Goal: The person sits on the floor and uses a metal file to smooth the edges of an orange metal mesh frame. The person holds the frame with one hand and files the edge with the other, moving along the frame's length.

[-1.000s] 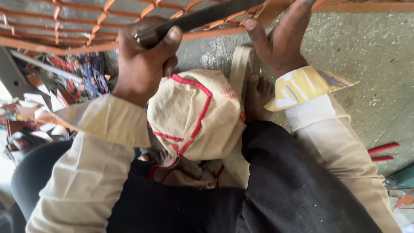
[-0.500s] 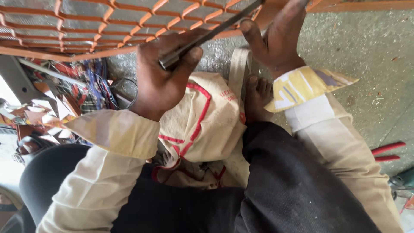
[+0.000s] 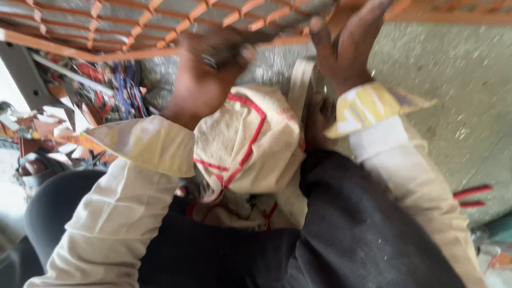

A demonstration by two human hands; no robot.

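Note:
My left hand (image 3: 205,72) is closed around the handle of a dark metal tool (image 3: 277,32), which lies across an orange metal grille (image 3: 128,37) at the top of the view. My right hand (image 3: 349,48) grips the grille's orange frame just to the right of the tool. Below both hands a cream cloth bag with red trim (image 3: 248,144) rests on my lap, between my dark trouser legs. The picture is blurred by motion.
A grey concrete floor (image 3: 458,106) lies to the right, with red-handled pliers (image 3: 472,194) on it. At the left sits a heap of coloured wires and scraps (image 3: 80,112) beside a grey metal bar (image 3: 24,74).
My left hand has moved right and up along the grille with the tool. The view has shifted and blurred. My right hand stays on the frame.

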